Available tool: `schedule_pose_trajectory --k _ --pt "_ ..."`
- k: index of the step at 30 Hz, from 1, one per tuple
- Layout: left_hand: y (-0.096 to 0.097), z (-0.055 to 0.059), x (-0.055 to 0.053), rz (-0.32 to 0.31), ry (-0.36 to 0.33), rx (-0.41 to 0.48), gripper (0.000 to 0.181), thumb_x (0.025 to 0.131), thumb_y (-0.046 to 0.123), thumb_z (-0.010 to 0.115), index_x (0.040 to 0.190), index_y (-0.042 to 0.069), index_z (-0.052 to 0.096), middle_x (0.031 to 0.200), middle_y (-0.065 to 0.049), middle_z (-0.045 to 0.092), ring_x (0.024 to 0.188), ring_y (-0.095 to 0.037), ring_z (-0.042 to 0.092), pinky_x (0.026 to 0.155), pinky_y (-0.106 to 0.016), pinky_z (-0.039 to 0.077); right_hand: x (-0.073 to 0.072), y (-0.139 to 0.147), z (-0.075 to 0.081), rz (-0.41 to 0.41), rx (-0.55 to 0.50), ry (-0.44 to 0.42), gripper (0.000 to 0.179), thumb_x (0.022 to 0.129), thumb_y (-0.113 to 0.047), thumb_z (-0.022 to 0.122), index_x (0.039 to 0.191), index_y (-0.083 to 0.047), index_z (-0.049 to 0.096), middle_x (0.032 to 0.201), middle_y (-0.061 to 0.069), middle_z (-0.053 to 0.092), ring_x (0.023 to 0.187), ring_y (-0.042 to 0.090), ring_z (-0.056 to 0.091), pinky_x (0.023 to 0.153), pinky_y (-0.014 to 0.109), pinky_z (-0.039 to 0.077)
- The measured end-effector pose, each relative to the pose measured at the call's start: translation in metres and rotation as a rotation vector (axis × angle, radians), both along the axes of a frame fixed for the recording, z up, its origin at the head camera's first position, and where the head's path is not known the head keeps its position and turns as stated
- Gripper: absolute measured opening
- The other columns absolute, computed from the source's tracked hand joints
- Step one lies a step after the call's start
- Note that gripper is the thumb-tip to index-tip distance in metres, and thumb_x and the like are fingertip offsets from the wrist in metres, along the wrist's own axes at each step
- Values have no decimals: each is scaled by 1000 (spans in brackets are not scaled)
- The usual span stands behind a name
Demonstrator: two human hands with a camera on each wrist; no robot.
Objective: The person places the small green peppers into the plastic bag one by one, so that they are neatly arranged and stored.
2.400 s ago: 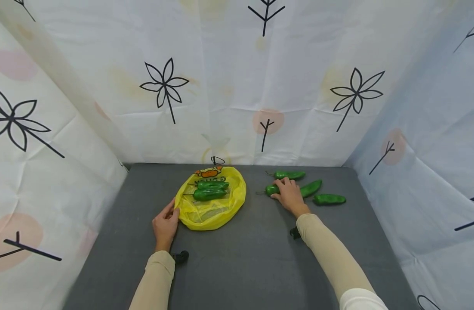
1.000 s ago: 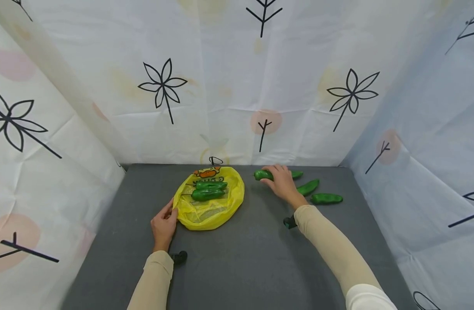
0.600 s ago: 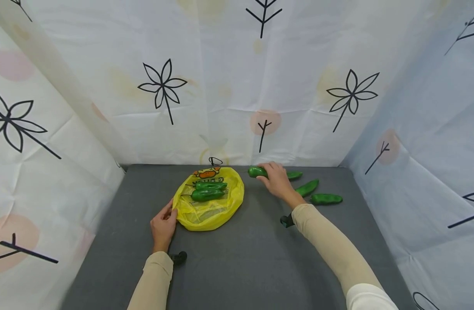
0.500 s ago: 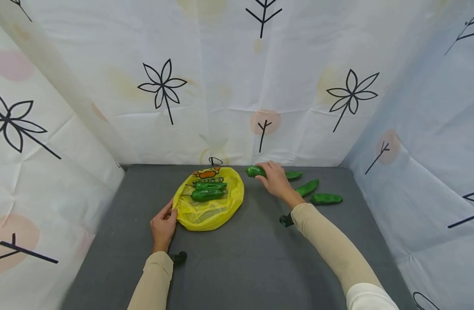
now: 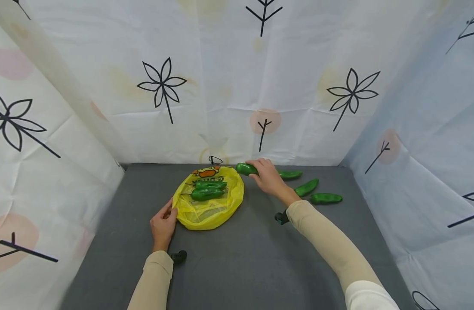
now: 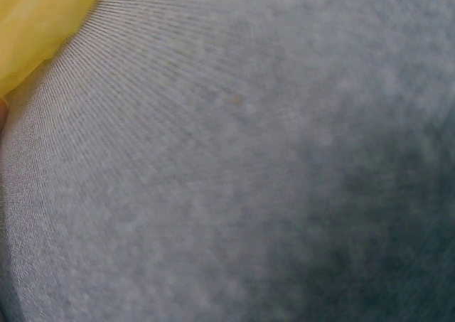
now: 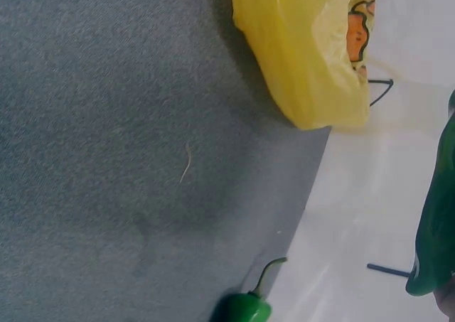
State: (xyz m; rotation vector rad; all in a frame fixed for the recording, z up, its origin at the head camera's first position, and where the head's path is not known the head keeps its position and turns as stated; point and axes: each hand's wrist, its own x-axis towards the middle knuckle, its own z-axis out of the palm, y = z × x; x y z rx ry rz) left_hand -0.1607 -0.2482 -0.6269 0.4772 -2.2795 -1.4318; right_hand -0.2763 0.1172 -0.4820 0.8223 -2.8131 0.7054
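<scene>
A yellow plastic bag with its rim rolled wide lies at the centre left in the head view. Two green peppers lie inside it. My left hand pinches the bag's left edge between thumb and fingers; the left wrist view has only a corner of yellow plastic and a sliver of fingertip. With my right hand I grip another green pepper, raised at the bag's right rim. That held pepper shows at the right edge of the right wrist view, partly cut off.
To the right on the grey table lie three more green peppers: one at the back, one slanted partly behind the right wrist, one further right. White patterned cloth walls the table at the back and sides.
My right hand has picked up a green pepper from the table and carried it leftward and back to the bag's right rim. The left hand has stayed at the bag's edge.
</scene>
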Motion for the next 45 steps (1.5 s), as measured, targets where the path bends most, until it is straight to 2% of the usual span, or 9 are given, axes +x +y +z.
schedule_pose_trajectory --k 11,17,26,31,37,45 --pt "2 0 0 11 8 -10 37 97 25 68 133 31 70 106 -10 79 68 9 58 63 -8 45 3 -18 7 57 -24 -107 46 99 -13 66 144 -10 54 139 13 59 122 32 55 101 49 46" --pt "1 -1 0 11 9 -8 37 97 25 67 133 30 70 106 -11 79 69 8 58 64 -8 44 5 -27 11 104 -18 -103 44 100 -18 66 142 -11 58 141 9 62 129 29 57 112 49 43" --pt "0 -3 -1 9 15 4 37 97 26 68 133 32 70 105 -9 80 68 6 59 63 -9 45 7 -38 15 110 -4 -146 44 99 -24 67 141 -12 59 142 6 62 120 27 57 103 45 46" --pt "0 -3 -2 8 24 11 37 96 26 69 132 33 70 104 -7 80 69 5 60 64 -8 45 6 -46 14 162 8 -135 45 98 -22 68 141 -9 59 142 10 63 122 27 60 106 47 42" --pt "1 -1 -1 14 10 6 37 96 26 68 132 34 70 105 -7 80 67 5 59 64 -9 45 7 -55 15 221 36 -121 41 99 -20 68 139 -12 62 139 8 64 131 28 57 117 49 38" --pt "1 0 -1 12 24 -5 36 97 23 67 132 30 71 103 -11 80 64 6 57 62 -8 44 9 -67 16 239 57 -150 41 99 -22 67 139 -14 62 137 8 63 132 29 54 115 47 41"
